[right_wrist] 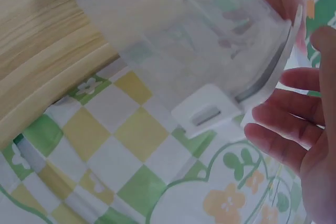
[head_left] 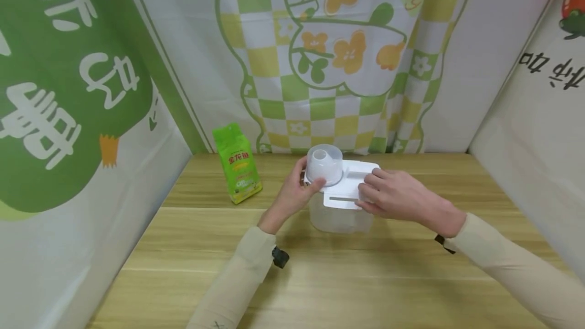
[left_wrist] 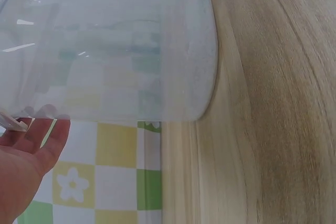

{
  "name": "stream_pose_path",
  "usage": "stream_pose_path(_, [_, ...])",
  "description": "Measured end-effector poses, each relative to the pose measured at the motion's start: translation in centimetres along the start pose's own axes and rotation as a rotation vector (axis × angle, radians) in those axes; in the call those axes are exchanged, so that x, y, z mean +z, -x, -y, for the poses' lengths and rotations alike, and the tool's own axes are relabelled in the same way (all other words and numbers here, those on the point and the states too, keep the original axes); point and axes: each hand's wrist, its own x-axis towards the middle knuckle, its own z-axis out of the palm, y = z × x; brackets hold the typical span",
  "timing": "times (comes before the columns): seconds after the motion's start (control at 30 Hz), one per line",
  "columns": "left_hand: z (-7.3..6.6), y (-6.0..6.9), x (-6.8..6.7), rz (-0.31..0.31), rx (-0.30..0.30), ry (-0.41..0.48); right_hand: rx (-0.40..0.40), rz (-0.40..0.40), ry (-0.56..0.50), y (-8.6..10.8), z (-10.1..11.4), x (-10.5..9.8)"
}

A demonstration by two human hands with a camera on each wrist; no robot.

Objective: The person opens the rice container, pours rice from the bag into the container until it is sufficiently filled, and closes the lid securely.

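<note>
"Two hands at one lid (head_left: pixel 353 181): how do they stand?"

"The left hand (head_left: pixel 292 189) pinches the left edge of the container (head_left: pixel 340 221), thumb beside the clear cup (head_left: pixel 323 164). The container stands upright toward the far side of the table (head_left: pixel 183 253). Over the right end, the right hand (head_left: pixel 397 197) touches the lid with bent fingers; whether they pinch it, I can't tell."

"How would you handle it?"

"Keep the left grip steady, without squeezing the cup, and work the right edge evenly, so the container shouldn't skid."

"And the room?"

"Lettered sheet (head_left: pixel 68 95) at left, then a green bag (head_left: pixel 237 166) standing on the wood-grain table, a checked curtain (head_left: pixel 340 103) beyond, and a printed white sheet (head_left: pixel 525 131) at right."
</note>
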Motion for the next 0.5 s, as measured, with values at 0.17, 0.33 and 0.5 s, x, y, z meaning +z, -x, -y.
stream_pose_path(0.17, [-0.4,0.0,0.0,0.018,-0.022,-0.006,0.098,-0.074,-0.064,0.4,-1.1,-0.1])
stream_pose_path(0.33, [-2.8,0.9,-0.6,0.042,-0.018,0.004,0.142,-0.073,-0.093,0.8,-1.8,0.2])
stream_pose_path(0.5, [-4.0,1.5,-0.8,0.038,-0.003,0.014,0.219,-0.027,-0.159,1.5,-2.3,0.7])
